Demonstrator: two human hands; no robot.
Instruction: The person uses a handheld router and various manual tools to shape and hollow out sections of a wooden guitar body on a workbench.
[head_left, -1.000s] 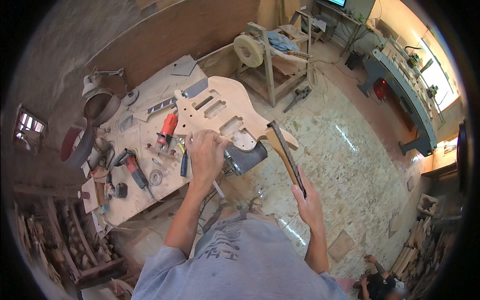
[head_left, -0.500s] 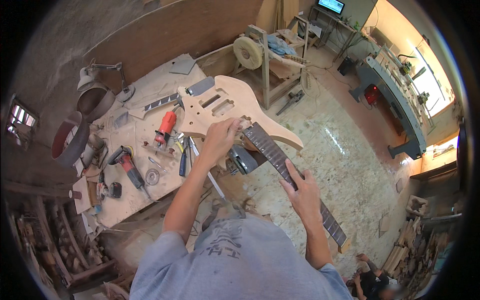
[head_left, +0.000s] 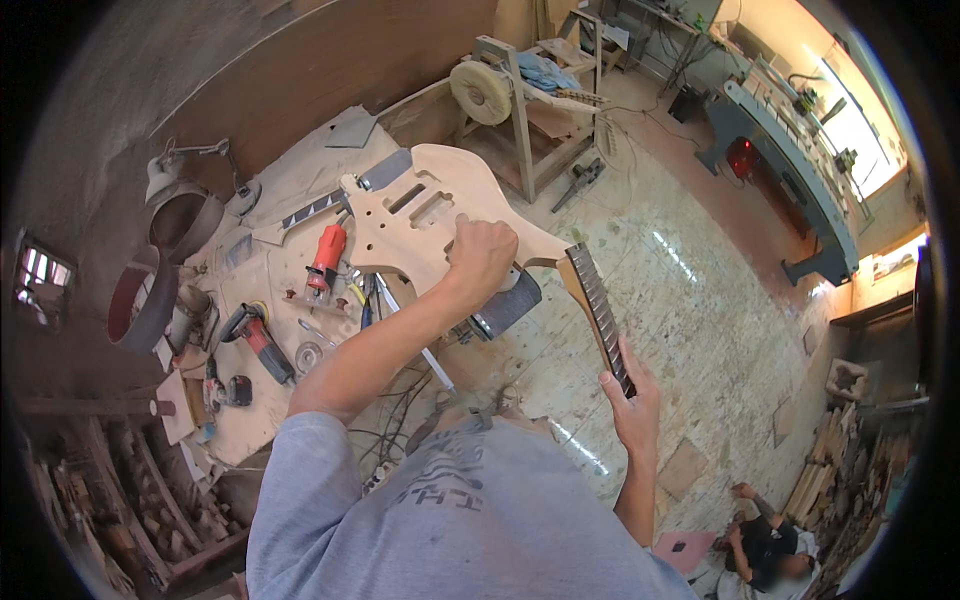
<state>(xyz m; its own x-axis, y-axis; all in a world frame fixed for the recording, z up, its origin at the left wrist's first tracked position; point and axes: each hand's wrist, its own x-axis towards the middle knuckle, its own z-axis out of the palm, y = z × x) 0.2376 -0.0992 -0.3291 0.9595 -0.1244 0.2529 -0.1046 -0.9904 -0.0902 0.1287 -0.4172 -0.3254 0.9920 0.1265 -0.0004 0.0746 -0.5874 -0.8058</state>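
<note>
A pale, unpainted electric guitar body (head_left: 500, 215) lies face up over the bench's right edge, with routed cavities and drilled holes. My left hand (head_left: 485, 258) is closed at its near edge, by the cutaway; the curled fingertips are hidden. My right hand (head_left: 635, 395) is wrapped round the lower part of a guitar neck (head_left: 595, 310) with a dark, fretted fingerboard. The neck is tilted, its upper end beside the body's right horn; whether they touch I cannot tell. Below my left hand, a dark sanding drum or roller (head_left: 510, 308) juts from under the body.
On the workbench (head_left: 285, 235) lie a red router (head_left: 325, 262), an angle grinder (head_left: 262, 345), a cordless drill (head_left: 230, 388) and a second inlaid neck (head_left: 312, 208). A wooden frame with a round wheel (head_left: 480, 93) stands behind. A large machine (head_left: 780, 180) is right; another person (head_left: 770, 545) sits lower right.
The neck has swung more upright and away from the body's near edge, turned partly on its side. My right hand has moved down along it. My left hand has shifted onto the body, fingers curled.
</note>
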